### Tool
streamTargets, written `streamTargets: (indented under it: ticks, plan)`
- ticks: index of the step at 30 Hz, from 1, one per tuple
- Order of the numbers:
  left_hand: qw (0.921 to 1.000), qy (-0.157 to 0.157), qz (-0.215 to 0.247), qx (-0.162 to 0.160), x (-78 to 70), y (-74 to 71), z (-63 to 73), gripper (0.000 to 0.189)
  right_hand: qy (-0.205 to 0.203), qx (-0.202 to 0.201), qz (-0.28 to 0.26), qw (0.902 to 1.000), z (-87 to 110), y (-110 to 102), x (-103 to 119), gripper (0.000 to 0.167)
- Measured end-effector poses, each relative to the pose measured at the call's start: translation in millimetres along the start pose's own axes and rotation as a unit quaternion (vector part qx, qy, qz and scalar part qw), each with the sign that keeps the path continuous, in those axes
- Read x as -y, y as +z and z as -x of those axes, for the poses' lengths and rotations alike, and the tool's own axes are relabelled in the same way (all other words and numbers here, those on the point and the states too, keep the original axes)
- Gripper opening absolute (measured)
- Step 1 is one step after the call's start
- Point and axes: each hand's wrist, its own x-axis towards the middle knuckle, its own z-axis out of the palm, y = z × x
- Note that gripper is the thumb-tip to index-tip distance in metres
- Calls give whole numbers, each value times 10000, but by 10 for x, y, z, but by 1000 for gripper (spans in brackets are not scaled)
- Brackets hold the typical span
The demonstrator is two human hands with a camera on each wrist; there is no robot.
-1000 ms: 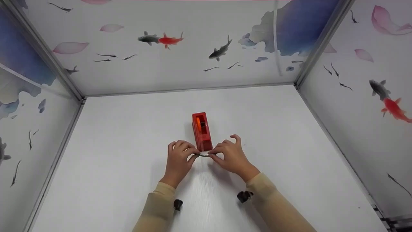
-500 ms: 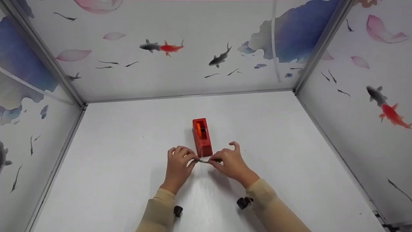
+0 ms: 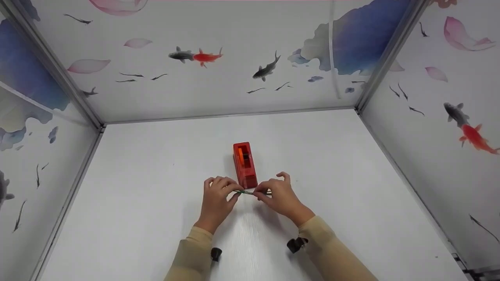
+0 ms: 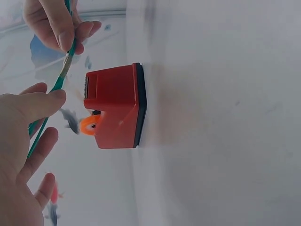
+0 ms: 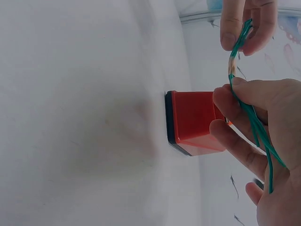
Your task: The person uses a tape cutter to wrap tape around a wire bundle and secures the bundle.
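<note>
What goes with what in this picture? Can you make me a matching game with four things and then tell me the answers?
Things:
1. green strands
2. tape dispenser
3. ring-shaped part
4. sleeves

Clues:
A. red with a dark base, standing on the white table
B. pale tan, on the person's arms
C. bright orange, set in the top of something red
D. pinched by the left hand and the right hand

Right pairs:
1-D
2-A
3-C
4-B
</note>
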Motion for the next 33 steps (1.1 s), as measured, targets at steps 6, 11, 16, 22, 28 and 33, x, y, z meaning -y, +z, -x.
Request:
streamTargets:
  ticks: [6, 11, 16, 22, 28, 33]
  plan:
    - [9996, -102, 250, -106, -6, -6, 18, 15, -59, -196, -52, 9998, 12, 18, -14, 6]
    - [9962, -672, 508, 199, -6, -2, 11, 10, -146, -459, -128, 9988, 11, 29, -37, 9]
    - [9849, -1342, 757, 787, 11, 21, 26, 9, -183, -517, -234, 9982, 14, 27, -37, 9]
    - [9658, -1863, 1157, 1386, 10, 7, 40, 16, -402, -846, -532, 9942, 21, 61, -61, 7]
    - [9501, -2069, 1660, 1643, 19, -1, 29, 24, -623, -1061, -686, 9900, 19, 71, -68, 10]
    - [9467, -2112, 1821, 1613, 23, -1, 27, 14, -752, -1099, -621, 9891, 13, 83, -85, 12]
